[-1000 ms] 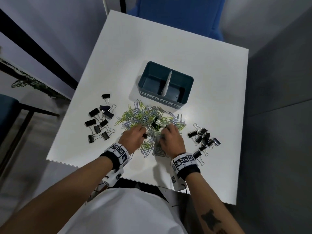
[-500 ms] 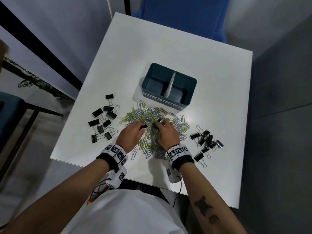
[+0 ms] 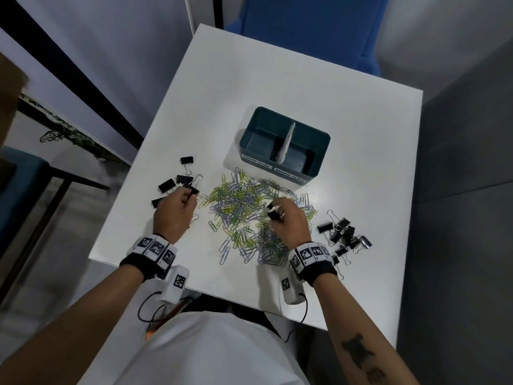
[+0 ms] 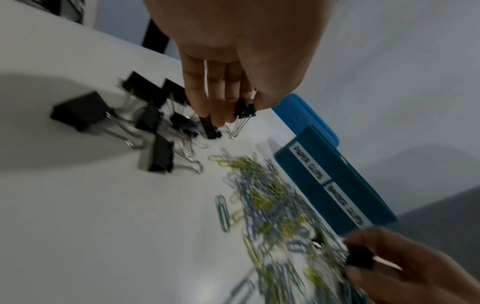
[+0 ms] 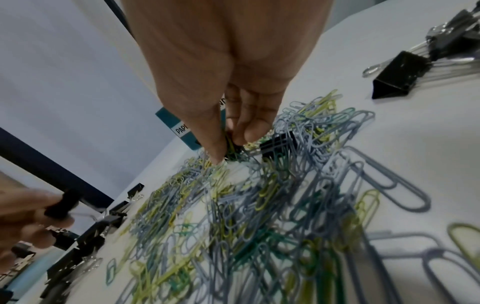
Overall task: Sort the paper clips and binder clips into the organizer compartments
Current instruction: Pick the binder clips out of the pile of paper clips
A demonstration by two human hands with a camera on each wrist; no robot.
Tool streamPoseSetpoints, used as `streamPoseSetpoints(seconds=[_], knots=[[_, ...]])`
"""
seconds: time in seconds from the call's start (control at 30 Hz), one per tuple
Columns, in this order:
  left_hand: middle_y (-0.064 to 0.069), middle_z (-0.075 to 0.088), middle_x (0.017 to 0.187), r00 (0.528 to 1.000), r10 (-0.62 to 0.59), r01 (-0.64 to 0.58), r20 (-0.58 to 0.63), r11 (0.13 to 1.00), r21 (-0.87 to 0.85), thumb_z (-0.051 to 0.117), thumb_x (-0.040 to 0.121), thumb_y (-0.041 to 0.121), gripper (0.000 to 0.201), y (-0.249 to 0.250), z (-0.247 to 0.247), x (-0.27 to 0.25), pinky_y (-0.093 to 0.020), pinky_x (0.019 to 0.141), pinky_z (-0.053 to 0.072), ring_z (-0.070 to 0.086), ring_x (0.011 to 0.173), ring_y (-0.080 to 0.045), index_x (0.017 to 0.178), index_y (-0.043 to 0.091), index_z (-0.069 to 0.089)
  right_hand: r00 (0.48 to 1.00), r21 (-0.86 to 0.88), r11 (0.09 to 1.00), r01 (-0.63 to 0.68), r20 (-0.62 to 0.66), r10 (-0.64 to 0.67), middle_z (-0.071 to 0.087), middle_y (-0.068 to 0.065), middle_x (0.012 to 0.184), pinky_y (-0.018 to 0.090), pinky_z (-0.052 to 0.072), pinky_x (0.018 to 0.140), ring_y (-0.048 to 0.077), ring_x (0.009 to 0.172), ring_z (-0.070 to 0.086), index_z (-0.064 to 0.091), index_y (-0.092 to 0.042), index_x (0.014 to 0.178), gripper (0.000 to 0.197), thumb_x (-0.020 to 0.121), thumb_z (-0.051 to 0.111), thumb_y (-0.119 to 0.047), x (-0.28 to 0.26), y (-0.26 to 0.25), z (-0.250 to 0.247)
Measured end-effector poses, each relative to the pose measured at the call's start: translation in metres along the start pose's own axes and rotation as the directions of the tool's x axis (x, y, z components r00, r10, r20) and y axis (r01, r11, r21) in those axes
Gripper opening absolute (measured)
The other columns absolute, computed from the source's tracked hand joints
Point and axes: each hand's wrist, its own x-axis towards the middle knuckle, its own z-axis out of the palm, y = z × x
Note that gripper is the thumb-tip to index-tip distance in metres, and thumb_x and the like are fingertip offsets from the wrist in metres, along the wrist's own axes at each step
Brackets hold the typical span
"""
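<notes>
A mixed pile of green, yellow and grey paper clips (image 3: 244,207) lies in front of the dark teal organizer (image 3: 322,154), whose two compartments are labelled for paper clips and binder clips. Both look empty. My left hand (image 3: 191,195) is over the left group of black binder clips (image 3: 177,180) and pinches one binder clip (image 4: 245,110) between thumb and fingers. My right hand (image 3: 273,211) reaches into the pile and pinches a black binder clip (image 3: 270,213). Another binder clip (image 5: 278,142) lies in the pile beside its fingers.
A second group of black binder clips (image 3: 342,232) lies at the right of the white table (image 3: 277,79). A blue chair (image 3: 305,26) stands beyond the far edge. The table's near edge runs just under my wrists.
My left hand has moved left out of the paper clip pile, carrying a binder clip over to the left group. My right hand has stayed in the pile, gripping a binder clip.
</notes>
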Motion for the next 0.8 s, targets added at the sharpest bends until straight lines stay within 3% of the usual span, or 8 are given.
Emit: streamPoseSetpoints(seconds=[0.1,0.2,0.33,0.53,0.6,0.7,0.8], knots=[[-0.005,0.07,0.095,0.989,-0.144,0.148,-0.047,0.982,0.113,0.055,0.091,0.028,0.017,-0.014,-0.012,0.016,-0.036,0.075,0.045,0.061,0.093,-0.03,0.099,0.015,0.064,1.0,0.001,1.0,-0.011,-0.001,0.011,0.06,0.002,0.099,0.026,0.05,0.072,0.018,0.083,0.058,0.066,-0.014,0.088,0.017,0.076,0.075,-0.006,-0.003,0.001,-0.005],[-0.008,0.07,0.099,0.98,-0.194,0.197,-0.032,0.967,0.164,0.053,0.091,0.03,0.019,-0.029,-0.014,0.028,-0.038,0.076,0.047,0.06,0.095,-0.033,0.1,0.016,0.062,0.998,0.07,0.996,-0.056,-0.013,0.057,0.062,0.001,0.087,0.015,0.044,0.063,0.017,0.077,0.058,0.061,-0.012,0.079,0.019,0.073,0.069,0.004,-0.007,0.001,-0.011],[-0.012,0.069,0.1,0.978,-0.204,0.206,-0.031,0.956,0.207,0.051,0.092,0.031,0.021,-0.039,-0.014,0.034,-0.04,0.078,0.047,0.059,0.096,-0.036,0.102,0.015,0.061,0.997,0.154,0.986,-0.06,-0.033,0.066,0.066,-0.003,0.083,0.005,0.042,0.06,0.009,0.073,0.06,0.064,-0.014,0.085,0.02,0.076,0.071,0.002,-0.011,-0.001,-0.018],[-0.019,0.066,0.104,0.974,-0.228,0.22,-0.007,0.932,0.289,0.046,0.093,0.025,0.023,-0.042,-0.016,0.033,-0.043,0.079,0.046,0.057,0.098,-0.04,0.108,0.013,0.059,0.97,0.253,0.961,-0.108,-0.187,0.158,0.067,0.0,0.097,0.005,0.047,0.07,0.002,0.08,0.061,0.072,-0.012,0.104,0.018,0.086,0.069,-0.009,-0.02,0.011,-0.034],[-0.018,0.065,0.107,0.974,-0.225,0.21,0.014,0.93,0.303,0.047,0.092,0.024,0.023,-0.042,-0.016,0.031,-0.043,0.079,0.046,0.057,0.099,-0.039,0.109,0.013,0.059,0.938,0.196,0.963,-0.186,-0.257,0.233,0.067,0.005,0.101,0.013,0.05,0.072,0.011,0.08,0.062,0.071,-0.011,0.107,0.02,0.089,0.066,-0.011,-0.023,0.024,-0.046],[-0.016,0.058,0.114,0.985,-0.172,0.164,-0.002,0.935,0.315,0.051,0.092,0.022,0.023,-0.039,-0.016,0.026,-0.045,0.079,0.045,0.056,0.1,-0.039,0.111,0.012,0.056,0.878,0.033,0.938,-0.345,-0.342,0.335,0.065,0.014,0.101,0.025,0.043,0.076,0.028,0.089,0.062,0.071,-0.01,0.107,0.02,0.09,0.061,-0.012,-0.027,0.051,-0.068],[-0.013,0.055,0.114,1.0,0.012,-0.011,-0.002,0.956,0.293,0.051,0.092,0.019,0.021,-0.015,-0.006,0.018,-0.042,0.074,0.046,0.058,0.094,-0.035,0.111,0.013,0.057,0.83,-0.038,0.87,-0.491,-0.325,0.454,0.067,0.017,0.103,0.039,0.049,0.082,0.037,0.1,0.061,0.068,-0.015,0.112,0.025,0.088,0.061,-0.015,-0.03,0.086,-0.083]])
